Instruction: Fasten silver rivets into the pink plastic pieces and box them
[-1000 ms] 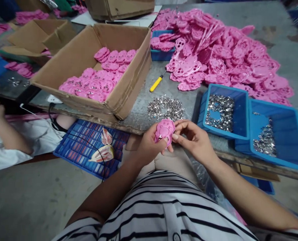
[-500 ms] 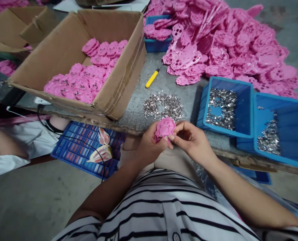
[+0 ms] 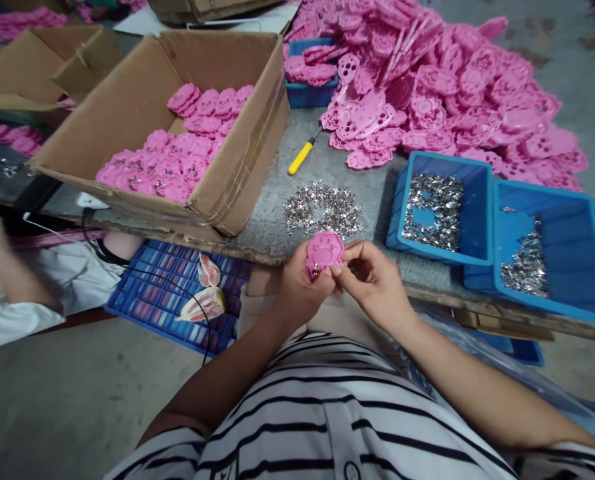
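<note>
Head view: the left hand grips a pink part at the table edge, and the right hand pinches its lower rim. Loose clips lie just behind, with a blue tray to the right.

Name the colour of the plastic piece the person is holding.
Pink; the plastic piece shows best in the head view.

Box left; 2 trays right (clips between).
</note>
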Motion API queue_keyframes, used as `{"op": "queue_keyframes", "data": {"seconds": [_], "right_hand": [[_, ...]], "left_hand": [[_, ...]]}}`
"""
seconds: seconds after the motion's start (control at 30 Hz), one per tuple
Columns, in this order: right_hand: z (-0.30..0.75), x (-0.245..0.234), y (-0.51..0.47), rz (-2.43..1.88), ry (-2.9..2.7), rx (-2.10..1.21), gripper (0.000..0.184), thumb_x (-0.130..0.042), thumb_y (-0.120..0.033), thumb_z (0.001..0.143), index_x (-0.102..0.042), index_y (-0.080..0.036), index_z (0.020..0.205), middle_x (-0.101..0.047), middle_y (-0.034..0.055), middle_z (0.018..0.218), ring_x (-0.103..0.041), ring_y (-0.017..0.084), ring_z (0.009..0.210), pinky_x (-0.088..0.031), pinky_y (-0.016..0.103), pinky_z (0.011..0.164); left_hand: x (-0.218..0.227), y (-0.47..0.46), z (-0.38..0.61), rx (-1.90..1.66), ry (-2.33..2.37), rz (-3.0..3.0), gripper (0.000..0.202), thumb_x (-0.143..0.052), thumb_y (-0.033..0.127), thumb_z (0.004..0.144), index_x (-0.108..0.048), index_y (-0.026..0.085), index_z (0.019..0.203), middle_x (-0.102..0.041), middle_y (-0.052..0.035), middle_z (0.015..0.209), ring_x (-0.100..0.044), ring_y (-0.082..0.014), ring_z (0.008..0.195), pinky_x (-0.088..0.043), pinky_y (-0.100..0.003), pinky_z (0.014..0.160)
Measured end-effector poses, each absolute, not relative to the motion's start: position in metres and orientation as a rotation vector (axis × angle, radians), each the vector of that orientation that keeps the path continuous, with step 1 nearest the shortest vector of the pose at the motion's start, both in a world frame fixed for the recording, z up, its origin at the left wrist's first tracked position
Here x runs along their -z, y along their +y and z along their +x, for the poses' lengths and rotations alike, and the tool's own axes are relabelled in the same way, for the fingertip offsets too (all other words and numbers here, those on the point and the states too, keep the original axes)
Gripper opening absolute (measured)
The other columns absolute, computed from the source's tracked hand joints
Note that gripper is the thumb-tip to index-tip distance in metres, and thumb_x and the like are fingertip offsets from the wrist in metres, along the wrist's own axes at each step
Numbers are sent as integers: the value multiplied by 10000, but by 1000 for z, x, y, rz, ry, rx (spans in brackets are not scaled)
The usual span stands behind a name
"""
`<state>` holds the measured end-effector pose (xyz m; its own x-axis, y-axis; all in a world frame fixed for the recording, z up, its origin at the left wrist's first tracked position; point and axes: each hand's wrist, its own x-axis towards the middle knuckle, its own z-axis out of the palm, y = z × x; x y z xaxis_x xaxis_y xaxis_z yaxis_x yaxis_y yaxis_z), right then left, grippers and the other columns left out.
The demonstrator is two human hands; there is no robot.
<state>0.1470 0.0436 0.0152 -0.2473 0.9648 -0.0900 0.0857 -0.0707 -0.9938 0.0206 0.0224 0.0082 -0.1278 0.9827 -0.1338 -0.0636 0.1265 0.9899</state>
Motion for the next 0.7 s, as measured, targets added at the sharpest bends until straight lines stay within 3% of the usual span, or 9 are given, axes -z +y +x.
{"op": "queue_keyframes", "data": {"seconds": [0.17,0.4,0.7], "right_hand": [[146,-20,47,-1075,-1319,-1614,308,-740,-369,718,-484,-206,773,-530,-70,587,-549,106,449,-438,268,488],[147,-27,49,-1040,-1302,-1674,347,-773,-407,700,-511,-197,786,-579,-69,554,-584,110,433,-467,258,487],[146,-27,48,-1060,-1310,-1679,379,-789,-435,675,-495,-204,738,-585,-62,491,-592,132,417,-447,258,481]], "left_hand": [[-9,22,17,-1207,1084,874,353,-559,182,667,-497,184,1015,-579,38,737,-497,-71,481,-413,-183,411],[-9,21,9,-1202,924,845,409,-506,223,740,-500,172,1145,-613,-19,859,-516,-92,546,-418,-200,455],[-16,16,9,-1181,1034,900,383,-477,174,698,-506,170,1080,-573,-1,819,-459,-80,533,-409,-205,478]]}}
